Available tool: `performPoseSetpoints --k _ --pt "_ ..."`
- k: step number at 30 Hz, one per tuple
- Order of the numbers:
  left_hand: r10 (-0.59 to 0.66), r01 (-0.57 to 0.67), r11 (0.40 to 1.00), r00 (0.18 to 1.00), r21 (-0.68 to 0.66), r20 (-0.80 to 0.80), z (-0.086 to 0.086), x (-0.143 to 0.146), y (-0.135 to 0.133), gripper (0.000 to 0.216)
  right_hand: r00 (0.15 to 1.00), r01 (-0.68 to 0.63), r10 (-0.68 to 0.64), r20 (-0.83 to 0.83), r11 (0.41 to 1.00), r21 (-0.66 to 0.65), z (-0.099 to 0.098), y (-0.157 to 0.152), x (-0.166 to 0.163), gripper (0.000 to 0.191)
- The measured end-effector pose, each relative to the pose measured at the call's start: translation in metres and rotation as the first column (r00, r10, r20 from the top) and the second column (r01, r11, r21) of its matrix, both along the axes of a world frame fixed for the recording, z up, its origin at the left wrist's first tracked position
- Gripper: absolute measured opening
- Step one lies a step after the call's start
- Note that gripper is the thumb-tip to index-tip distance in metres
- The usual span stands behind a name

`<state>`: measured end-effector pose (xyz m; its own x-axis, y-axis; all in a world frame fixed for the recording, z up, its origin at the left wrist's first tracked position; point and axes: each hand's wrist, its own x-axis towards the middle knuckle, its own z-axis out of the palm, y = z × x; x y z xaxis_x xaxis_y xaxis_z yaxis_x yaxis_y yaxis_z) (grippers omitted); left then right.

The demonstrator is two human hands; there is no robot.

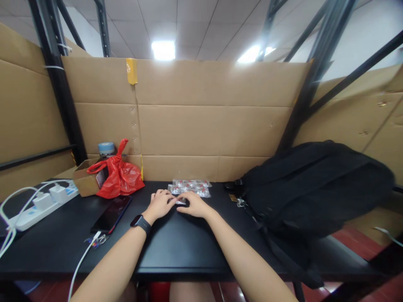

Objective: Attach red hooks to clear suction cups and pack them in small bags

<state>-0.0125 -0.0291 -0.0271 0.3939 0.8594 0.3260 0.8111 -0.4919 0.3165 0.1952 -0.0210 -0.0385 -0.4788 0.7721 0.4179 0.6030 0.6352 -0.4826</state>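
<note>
My left hand (160,204), with a dark watch (141,223) on its wrist, is over the middle of the black table. Its thumb and forefinger meet the left end of a small dark, shiny object (182,202), whose kind I cannot make out. From the other side my right hand (195,204) grips that object between thumb and fingers. Just behind the fingers lie several clear plastic packets (195,189) with silvery and red bits inside. Parts of the object are hidden by the fingers.
A phone (112,214) on a white cable lies left, near a red plastic bag (121,176), a small cardboard box (85,179) and a white power strip (47,205). A black backpack (308,188) fills the right side. Cardboard panels (208,130) wall the back.
</note>
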Motion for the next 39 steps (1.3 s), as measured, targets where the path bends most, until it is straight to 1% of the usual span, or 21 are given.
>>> performPoseSetpoints --k 2,5,6,8,10,12,16,18,20,22,25,28,31,33,36,39 --pt "-0.015 0.014 1.0 1.0 -0.015 -0.022 0.0 -0.003 0.001 0.03 0.999 -0.008 0.006 -0.046 0.999 -0.033 -0.002 0.002 -0.001 0.033" --pt "0.007 -0.008 1.0 0.999 -0.03 -0.05 0.002 -0.006 0.005 0.023 0.985 -0.037 0.016 -0.171 0.992 -0.118 -0.005 0.005 -0.001 0.03" --pt "0.013 -0.016 0.999 0.999 -0.046 -0.051 0.002 -0.007 0.006 0.019 0.98 -0.033 0.003 -0.198 0.989 -0.145 -0.006 0.006 -0.001 0.029" --pt "0.032 -0.036 0.995 0.999 -0.094 -0.036 0.002 -0.008 0.01 0.017 0.975 0.02 -0.056 -0.213 0.985 -0.17 -0.007 0.007 0.0 0.027" --pt "0.069 -0.071 0.989 0.997 -0.128 -0.016 0.0 -0.007 0.013 0.02 0.974 0.101 -0.129 -0.185 0.983 -0.156 -0.007 0.009 0.002 0.025" --pt "0.114 -0.114 0.986 0.993 -0.12 -0.009 -0.002 -0.005 0.016 0.021 0.967 0.186 -0.205 -0.15 0.974 -0.128 -0.007 0.011 0.006 0.025" --pt "0.182 -0.182 0.983 0.983 -0.008 -0.036 -0.007 0.002 0.025 0.026 0.947 0.291 -0.297 -0.118 0.954 -0.069 -0.006 0.015 0.017 0.023" --pt "0.224 -0.222 0.974 0.973 0.047 -0.052 -0.009 0.005 0.028 0.029 0.942 0.317 -0.322 -0.092 0.946 -0.066 -0.006 0.016 0.023 0.021" --pt "0.266 -0.262 0.962 0.962 0.074 -0.055 -0.01 0.005 0.03 0.033 0.933 0.353 -0.357 -0.052 0.932 -0.081 -0.008 0.016 0.028 0.019" --pt "0.304 -0.301 0.952 0.952 0.061 -0.045 -0.011 0.001 0.029 0.038 0.917 0.396 -0.399 -0.012 0.913 -0.092 -0.01 0.016 0.033 0.018" --pt "0.331 -0.332 0.943 0.943 -0.007 -0.044 -0.011 -0.012 0.023 0.041 0.892 0.451 -0.451 0.021 0.888 -0.086 -0.011 0.013 0.037 0.016" --pt "0.3 -0.304 0.951 0.951 -0.059 -0.071 -0.009 -0.027 0.011 0.039 0.866 0.5 -0.5 0.029 0.863 -0.07 -0.01 0.002 0.041 0.016" --pt "0.219 -0.232 0.968 0.968 -0.098 -0.121 -0.006 -0.039 -0.012 0.042 0.833 0.553 -0.552 0.026 0.831 -0.069 -0.011 -0.018 0.044 0.016" --pt "0.172 -0.192 0.974 0.972 -0.121 -0.159 -0.006 -0.045 -0.035 0.046 0.813 0.581 -0.581 0.018 0.81 -0.075 -0.014 -0.035 0.046 0.017" --pt "0.152 -0.182 0.973 0.968 -0.141 -0.199 -0.01 -0.055 -0.078 0.052 0.799 0.6 -0.601 0.011 0.796 -0.081 -0.02 -0.063 0.049 0.02" --pt "0.149 -0.175 0.978 0.967 -0.116 -0.208 -0.016 -0.067 -0.116 0.056 0.826 0.564 -0.562 0.046 0.824 -0.059 -0.026 -0.093 0.051 0.023"
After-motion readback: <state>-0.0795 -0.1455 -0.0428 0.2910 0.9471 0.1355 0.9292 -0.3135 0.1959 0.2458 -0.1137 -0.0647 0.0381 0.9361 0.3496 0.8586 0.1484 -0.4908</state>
